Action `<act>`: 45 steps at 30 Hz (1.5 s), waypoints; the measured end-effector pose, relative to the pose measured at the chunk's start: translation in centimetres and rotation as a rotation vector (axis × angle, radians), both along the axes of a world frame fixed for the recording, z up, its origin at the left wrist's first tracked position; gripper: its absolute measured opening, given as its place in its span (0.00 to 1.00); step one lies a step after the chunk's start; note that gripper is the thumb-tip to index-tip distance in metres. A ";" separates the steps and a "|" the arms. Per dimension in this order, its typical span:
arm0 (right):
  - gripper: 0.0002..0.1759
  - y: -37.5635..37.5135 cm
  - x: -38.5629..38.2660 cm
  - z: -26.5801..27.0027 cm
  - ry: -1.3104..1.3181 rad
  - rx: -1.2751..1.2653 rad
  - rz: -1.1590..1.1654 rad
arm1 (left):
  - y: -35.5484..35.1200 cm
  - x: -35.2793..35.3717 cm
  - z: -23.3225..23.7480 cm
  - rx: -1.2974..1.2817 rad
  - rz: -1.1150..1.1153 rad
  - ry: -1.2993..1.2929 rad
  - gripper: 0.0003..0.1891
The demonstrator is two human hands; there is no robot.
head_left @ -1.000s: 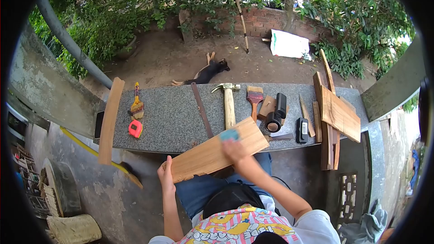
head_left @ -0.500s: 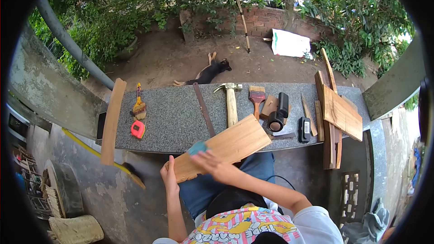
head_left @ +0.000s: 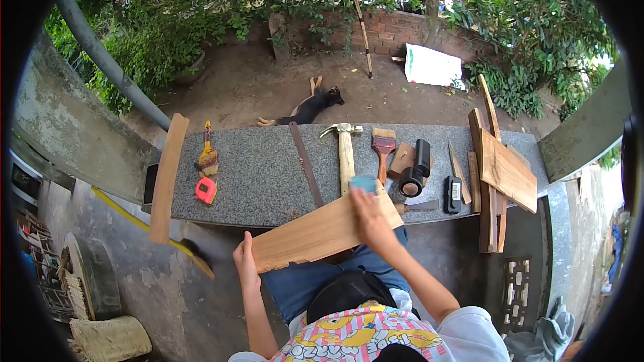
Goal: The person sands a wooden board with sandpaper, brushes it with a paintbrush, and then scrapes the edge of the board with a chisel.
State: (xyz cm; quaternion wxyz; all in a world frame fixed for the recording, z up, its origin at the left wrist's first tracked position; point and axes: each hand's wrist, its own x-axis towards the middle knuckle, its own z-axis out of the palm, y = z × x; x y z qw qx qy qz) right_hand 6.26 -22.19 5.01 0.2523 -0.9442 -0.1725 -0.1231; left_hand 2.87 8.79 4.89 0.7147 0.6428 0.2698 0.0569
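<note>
A flat wooden board [head_left: 305,236] lies tilted over my lap, its far edge against the stone bench. My left hand [head_left: 247,263] is closed round its left end, thumb on top. Near the right end, my right hand [head_left: 373,221] presses a blue-green piece of sandpaper [head_left: 363,184] on the board; both are blurred by motion. Just beyond the board lies a claw hammer [head_left: 345,154], partly covered by the sandpaper. To its right is a paintbrush [head_left: 383,151] with a dark red handle.
The grey stone bench [head_left: 255,174] carries a tape measure [head_left: 206,190], a small brush [head_left: 207,157], a flat metal strip [head_left: 306,164], a black cylindrical device [head_left: 416,171] and a black box [head_left: 453,194]. Wood pieces [head_left: 508,171] are stacked at right. A dog [head_left: 308,107] lies beyond.
My right hand and the sandpaper have slid from the board's left part to its far right end. The board has turned and shifted slightly; my left hand keeps its hold.
</note>
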 end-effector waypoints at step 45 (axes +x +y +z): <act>0.40 9.4 -2.1 0.4 0.007 0.160 0.584 | 0.6 -1.3 0.1 0.039 0.094 0.052 0.22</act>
